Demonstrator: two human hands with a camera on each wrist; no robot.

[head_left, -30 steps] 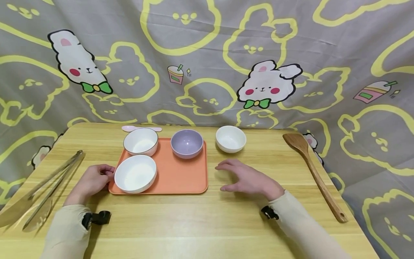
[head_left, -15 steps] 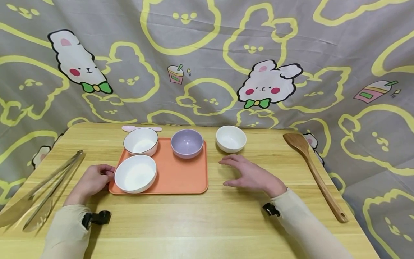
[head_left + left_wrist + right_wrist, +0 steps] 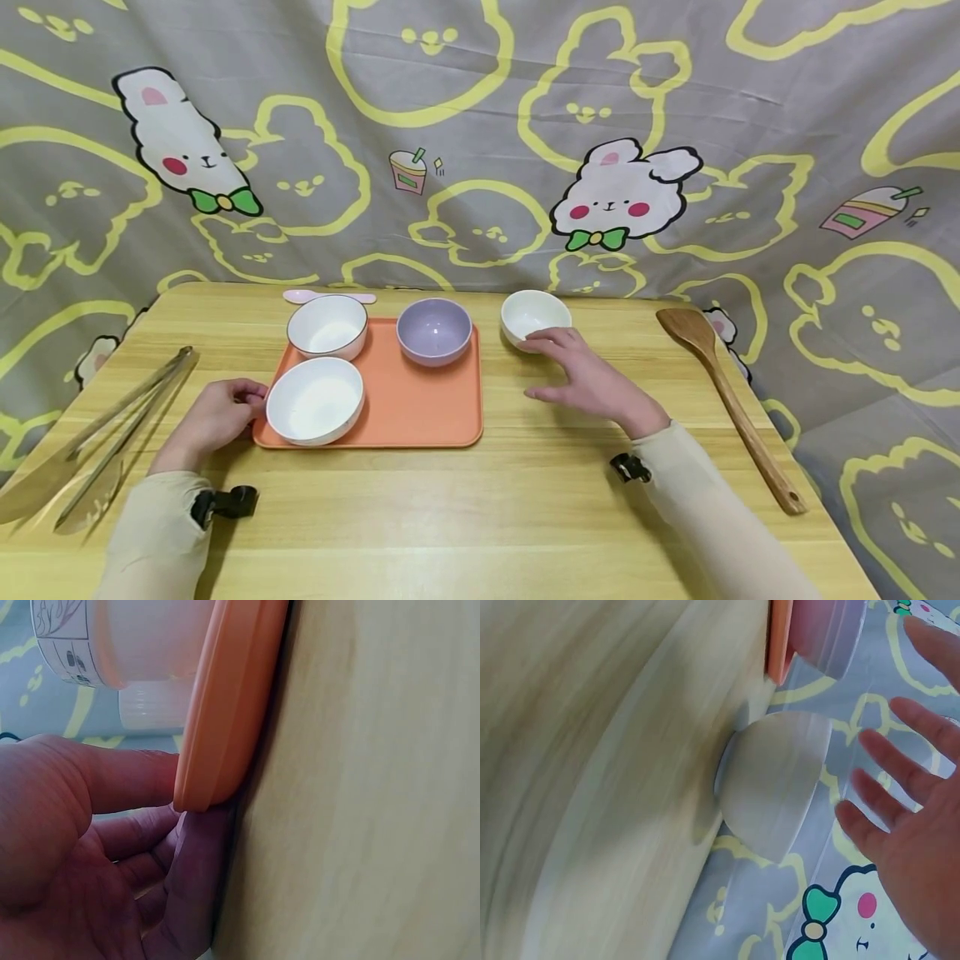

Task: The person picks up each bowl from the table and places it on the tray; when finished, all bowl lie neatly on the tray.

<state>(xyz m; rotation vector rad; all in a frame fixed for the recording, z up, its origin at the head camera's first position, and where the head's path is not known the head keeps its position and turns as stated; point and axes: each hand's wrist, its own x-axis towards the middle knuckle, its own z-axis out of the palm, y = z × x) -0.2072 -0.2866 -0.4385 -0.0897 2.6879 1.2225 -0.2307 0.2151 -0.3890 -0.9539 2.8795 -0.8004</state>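
My left hand pinches the left edge of the orange tray. In the left wrist view the thumb lies against the tray's rim and fingers reach under it. On the tray sit a white bowl at the front left, a dark-rimmed white bowl behind it, and a purple bowl at the back right. My right hand, fingers spread, reaches toward a small white bowl standing right of the tray. Its fingertips overlap the bowl's near rim in the head view; the right wrist view shows a gap.
Metal tongs lie on the wooden table at the left. A wooden spatula lies along the right side. Behind the tray is a pink spoon. A patterned curtain hangs at the table's back edge.
My right hand has moved away from the tray's right side, forward and slightly right, toward the small white bowl. My left hand and the tray have stayed put.
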